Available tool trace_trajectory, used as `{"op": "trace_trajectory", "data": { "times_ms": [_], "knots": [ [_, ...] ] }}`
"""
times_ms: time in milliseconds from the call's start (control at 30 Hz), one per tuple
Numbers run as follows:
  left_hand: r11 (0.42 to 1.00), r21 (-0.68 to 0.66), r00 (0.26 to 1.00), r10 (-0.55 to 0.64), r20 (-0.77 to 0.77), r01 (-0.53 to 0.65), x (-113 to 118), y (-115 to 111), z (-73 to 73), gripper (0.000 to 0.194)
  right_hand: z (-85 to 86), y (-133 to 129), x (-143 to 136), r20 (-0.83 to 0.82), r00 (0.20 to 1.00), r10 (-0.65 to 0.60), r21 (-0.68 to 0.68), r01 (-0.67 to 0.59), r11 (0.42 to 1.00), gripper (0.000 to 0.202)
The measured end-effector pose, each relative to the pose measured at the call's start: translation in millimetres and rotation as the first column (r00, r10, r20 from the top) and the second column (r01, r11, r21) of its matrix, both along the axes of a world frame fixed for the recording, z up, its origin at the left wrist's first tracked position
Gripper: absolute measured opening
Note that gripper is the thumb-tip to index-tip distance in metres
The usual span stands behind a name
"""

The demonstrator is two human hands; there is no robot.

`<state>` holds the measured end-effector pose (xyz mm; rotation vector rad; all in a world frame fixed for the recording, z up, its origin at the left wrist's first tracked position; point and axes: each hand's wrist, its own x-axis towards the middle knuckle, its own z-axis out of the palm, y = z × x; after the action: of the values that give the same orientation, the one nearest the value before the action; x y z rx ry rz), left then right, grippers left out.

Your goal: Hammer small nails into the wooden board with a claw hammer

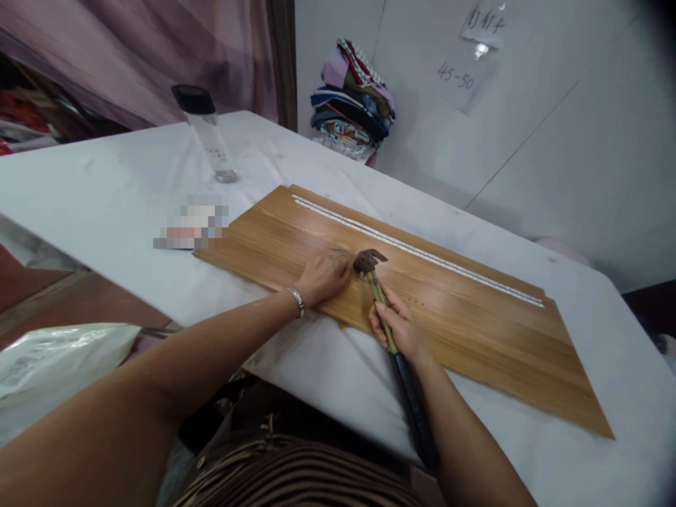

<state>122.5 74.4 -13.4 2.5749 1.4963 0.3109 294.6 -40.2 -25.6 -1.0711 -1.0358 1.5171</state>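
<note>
My right hand [396, 320] is wrapped round the handle of a claw hammer [389, 338], whose rusty head is over the board beside my left hand. My left hand [324, 277], with a silver bracelet at the wrist, rests low on the wooden board [475, 331]. Its fingers are pressed together near the hammer head, and what they hold is too small to make out. Just behind that hand lie several small nails [339, 250]. A short row of dark dots [412, 301] shows on the board to the right of my right hand.
Two white measuring strips [422, 252] run along the board's far side. A clear bottle with a black lid [208, 137] and a blurred packet [191, 225] are on the white-covered table [105, 183]. Folded clothes [353, 102] are stacked by the wall. A plastic bag [47, 366] is at lower left.
</note>
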Motion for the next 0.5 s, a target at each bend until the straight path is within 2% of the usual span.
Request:
{"op": "trace_trajectory", "data": {
  "times_ms": [500],
  "knots": [
    [0.999, -0.018, 1.000, 0.029, 0.006, -0.028, 0.3, -0.7, 0.0, 0.038, -2.0, -1.1, 1.2, 0.004, 1.000, 0.001, 0.033, -0.001, 0.999, 0.072]
  ]
}}
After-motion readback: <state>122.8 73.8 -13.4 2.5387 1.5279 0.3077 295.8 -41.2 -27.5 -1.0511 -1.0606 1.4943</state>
